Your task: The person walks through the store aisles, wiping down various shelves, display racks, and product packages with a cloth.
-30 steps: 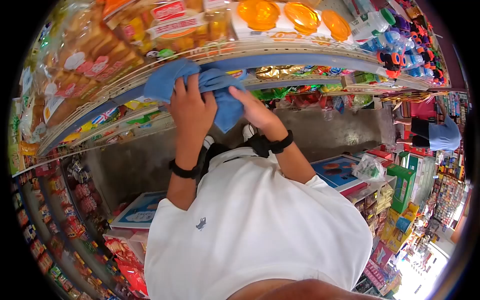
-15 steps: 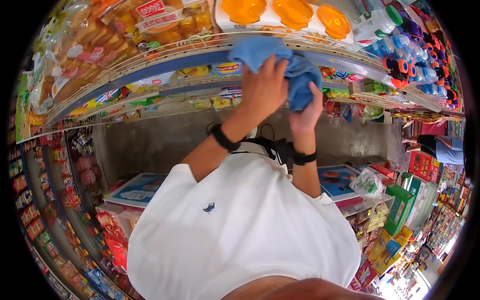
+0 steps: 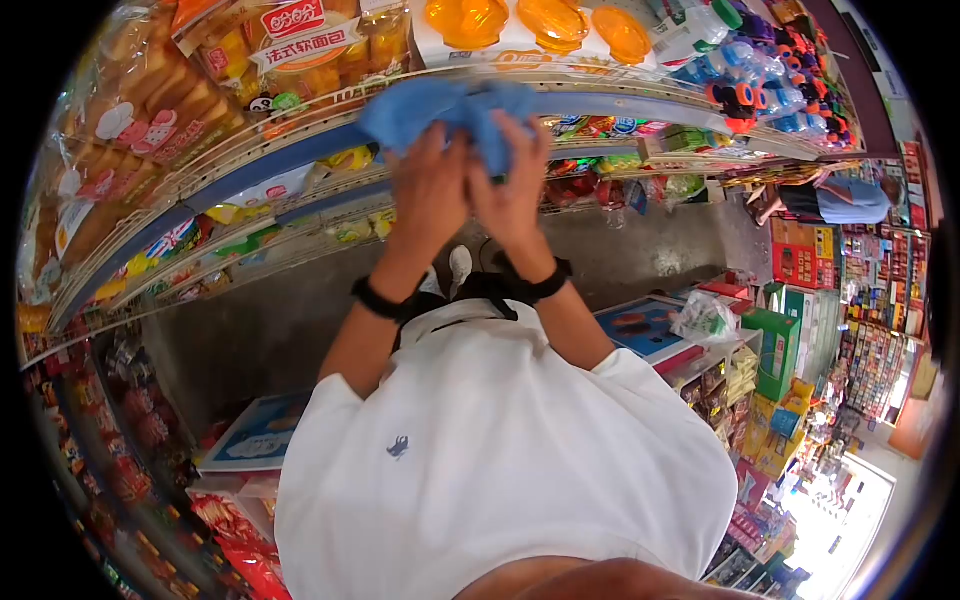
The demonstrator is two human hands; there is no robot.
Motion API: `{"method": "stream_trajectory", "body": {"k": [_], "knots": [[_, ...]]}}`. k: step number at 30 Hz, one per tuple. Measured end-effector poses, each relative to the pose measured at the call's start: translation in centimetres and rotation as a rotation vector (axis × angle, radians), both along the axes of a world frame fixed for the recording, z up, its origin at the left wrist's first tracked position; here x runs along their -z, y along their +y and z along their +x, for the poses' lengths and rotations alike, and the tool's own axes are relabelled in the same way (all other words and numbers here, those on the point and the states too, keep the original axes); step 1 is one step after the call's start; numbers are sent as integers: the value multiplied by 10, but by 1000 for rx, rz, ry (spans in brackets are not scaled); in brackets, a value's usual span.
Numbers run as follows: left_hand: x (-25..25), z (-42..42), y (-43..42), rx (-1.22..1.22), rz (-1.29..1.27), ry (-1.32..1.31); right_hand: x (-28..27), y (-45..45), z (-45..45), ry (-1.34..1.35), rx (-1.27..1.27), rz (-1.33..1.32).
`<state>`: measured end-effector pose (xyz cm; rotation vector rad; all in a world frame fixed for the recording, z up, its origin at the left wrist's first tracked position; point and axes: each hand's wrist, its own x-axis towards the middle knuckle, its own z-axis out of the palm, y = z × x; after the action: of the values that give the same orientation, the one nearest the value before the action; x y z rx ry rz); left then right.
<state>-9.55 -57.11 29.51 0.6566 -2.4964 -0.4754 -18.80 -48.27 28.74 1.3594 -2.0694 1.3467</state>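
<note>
Where the shelf (image 3: 620,107) shows its blue edge before us, we have a bunched cloth (image 3: 410,112) up at that edge, our left grip (image 3: 430,185) and right grip (image 3: 510,185) side by side, both closed on it. Bread (image 3: 330,65) sits just beyond, left of some orange lids (image 3: 553,22).

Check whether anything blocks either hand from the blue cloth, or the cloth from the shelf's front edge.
Nothing visible does: the left hand and right hand are both on the blue cloth, which overlaps the shelf's front edge.
</note>
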Motion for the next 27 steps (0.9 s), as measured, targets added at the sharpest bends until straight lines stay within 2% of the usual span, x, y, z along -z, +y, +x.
{"method": "stream_trajectory", "body": {"k": [2,4,5,9,12,19,27], "knots": [[5,29,-15,-22,13,8,0,-13,27,-112,-118,53],[5,53,-30,-207,-258,31,-2,-31,41,-162,-220,53],[5,62,-36,-210,-263,30,-2,-38,47,-216,-321,52],[2,79,-47,-275,-229,9,-8,-53,56,-272,-389,105],[-2,73,-44,-277,-167,20,-14,-54,55,-403,-357,40],[3,46,-29,-195,-87,52,-13,-39,27,-384,-358,40],[0,-33,18,-144,-134,132,-1,4,-39,-394,-198,-98]]}}
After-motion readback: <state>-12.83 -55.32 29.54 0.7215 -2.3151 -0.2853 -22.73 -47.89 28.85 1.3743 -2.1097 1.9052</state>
